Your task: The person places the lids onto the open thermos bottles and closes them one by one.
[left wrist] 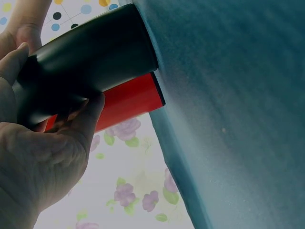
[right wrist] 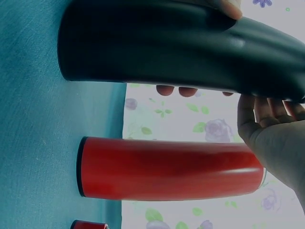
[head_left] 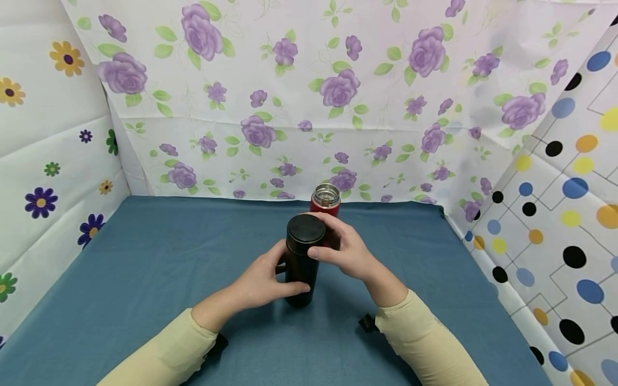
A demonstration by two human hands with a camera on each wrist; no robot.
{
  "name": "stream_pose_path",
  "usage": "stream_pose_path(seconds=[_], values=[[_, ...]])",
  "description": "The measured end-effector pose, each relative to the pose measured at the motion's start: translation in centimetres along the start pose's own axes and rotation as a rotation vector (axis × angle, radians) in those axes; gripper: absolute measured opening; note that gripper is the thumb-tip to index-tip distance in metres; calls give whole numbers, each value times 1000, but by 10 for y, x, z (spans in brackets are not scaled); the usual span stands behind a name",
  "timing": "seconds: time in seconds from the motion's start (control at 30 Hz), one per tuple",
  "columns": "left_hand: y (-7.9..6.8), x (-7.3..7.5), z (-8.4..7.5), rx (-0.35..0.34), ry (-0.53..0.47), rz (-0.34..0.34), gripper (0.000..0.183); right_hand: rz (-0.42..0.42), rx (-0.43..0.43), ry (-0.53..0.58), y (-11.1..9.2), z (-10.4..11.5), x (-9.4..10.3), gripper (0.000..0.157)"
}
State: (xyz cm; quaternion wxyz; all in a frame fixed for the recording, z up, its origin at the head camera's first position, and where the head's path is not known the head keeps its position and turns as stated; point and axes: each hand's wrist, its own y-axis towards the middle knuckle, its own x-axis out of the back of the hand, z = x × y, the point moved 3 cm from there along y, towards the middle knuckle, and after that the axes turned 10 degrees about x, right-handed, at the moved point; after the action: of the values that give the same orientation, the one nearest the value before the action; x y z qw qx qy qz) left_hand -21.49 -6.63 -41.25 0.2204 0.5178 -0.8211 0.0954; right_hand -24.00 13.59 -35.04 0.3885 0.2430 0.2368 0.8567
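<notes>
A black thermos flask (head_left: pixel 300 279) with a flat black lid (head_left: pixel 306 228) is upright over the blue cloth, its base at or very near the surface. My left hand (head_left: pixel 263 276) grips its body from the left, thumb across the front. From the right, my right hand (head_left: pixel 345 246) holds the flask near the lid, thumb in front and fingers behind. Beyond it stands a red thermos flask (right wrist: pixel 167 169), its bare steel mouth (head_left: pixel 326 195) uncovered; in the head view my right hand and the black flask hide most of its body.
Blue cloth (head_left: pixel 193 252) covers the table. A small dark red piece (right wrist: pixel 89 224) lies at the bottom edge of the right wrist view, mostly cut off. Patterned sheets (head_left: pixel 299 96) hang behind the table and at both sides.
</notes>
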Motion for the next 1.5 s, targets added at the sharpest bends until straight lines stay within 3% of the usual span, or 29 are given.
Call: stream_pose_path(seconds=[0.83,1.5], values=[[1,1,0,-21,-15,11,73,-49,-29,-137,0,0,2,61],[1,0,-1,-15,-9,5,73,-71,-64,-162,1,2,-1,61]])
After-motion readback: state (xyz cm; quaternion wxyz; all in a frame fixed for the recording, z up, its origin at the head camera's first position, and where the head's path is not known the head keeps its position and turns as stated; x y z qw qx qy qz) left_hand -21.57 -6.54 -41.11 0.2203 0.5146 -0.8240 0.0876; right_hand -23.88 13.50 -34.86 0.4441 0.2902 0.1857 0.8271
